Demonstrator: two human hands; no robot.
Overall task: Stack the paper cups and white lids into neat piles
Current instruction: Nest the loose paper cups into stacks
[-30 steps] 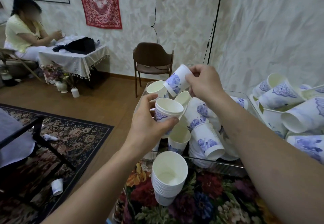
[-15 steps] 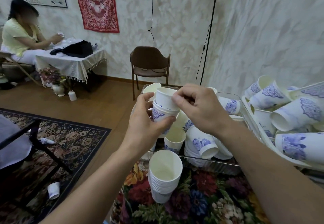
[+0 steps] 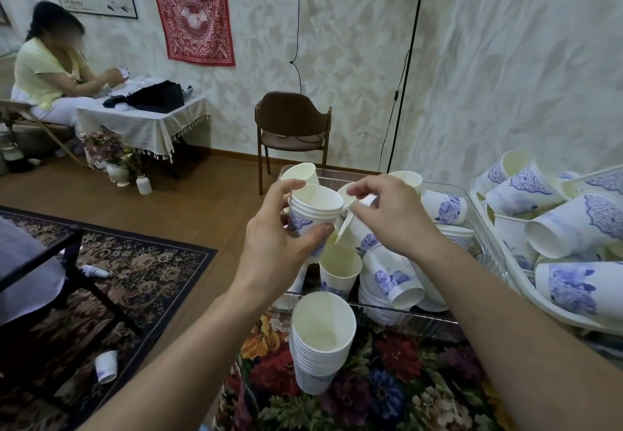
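My left hand (image 3: 279,245) grips a short stack of nested white paper cups with blue flower print (image 3: 313,209), held upright above a clear tray (image 3: 404,312). My right hand (image 3: 394,218) hovers just right of the stack's rim, fingers loosely curled and holding nothing. Loose cups (image 3: 391,275) lie jumbled in the clear tray under both hands. A taller stack of nested cups (image 3: 320,339) stands on the floral cloth in front of the tray. No lids are visible.
A white basket (image 3: 539,306) at the right holds several larger printed cups (image 3: 573,225). A brown chair (image 3: 293,127) stands behind the tray. One cup (image 3: 106,366) lies on the carpet at the left. A person sits at a small table (image 3: 141,120) far left.
My right hand brought a loose cup over, pushed it down into the stack in my left hand, and has now let go and drawn slightly away.
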